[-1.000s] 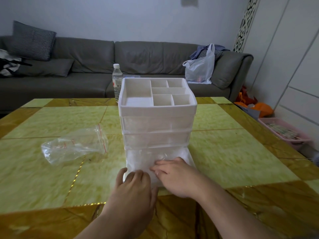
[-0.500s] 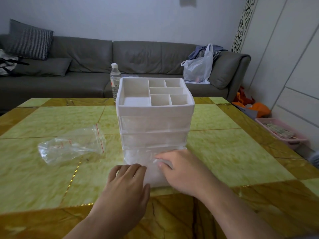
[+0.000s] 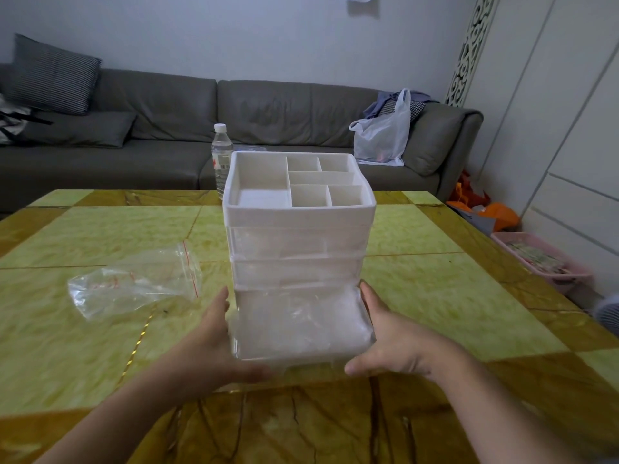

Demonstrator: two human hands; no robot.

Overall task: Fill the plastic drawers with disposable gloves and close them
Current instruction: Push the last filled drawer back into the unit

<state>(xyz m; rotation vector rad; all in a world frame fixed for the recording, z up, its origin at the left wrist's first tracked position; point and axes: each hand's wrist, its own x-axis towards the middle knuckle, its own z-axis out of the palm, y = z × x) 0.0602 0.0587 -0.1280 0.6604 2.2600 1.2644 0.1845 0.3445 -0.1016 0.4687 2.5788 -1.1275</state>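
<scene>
On either side of the pulled-out bottom drawer (image 3: 301, 326) — left hand (image 3: 214, 346) and right hand (image 3: 392, 339), fingers straight, flat against it.

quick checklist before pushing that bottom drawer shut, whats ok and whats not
1. Left hand on the left side of the clear plastic bottom drawer: ok.
2. Right hand on its right side: ok.
3. Drawer holds thin clear disposable gloves: ok.
4. Gloves all below the drawer rim: cannot tell.
5. Drawer closed: not ok, it is pulled out.
6. Two upper drawers of the white plastic organiser flush: ok.
</scene>
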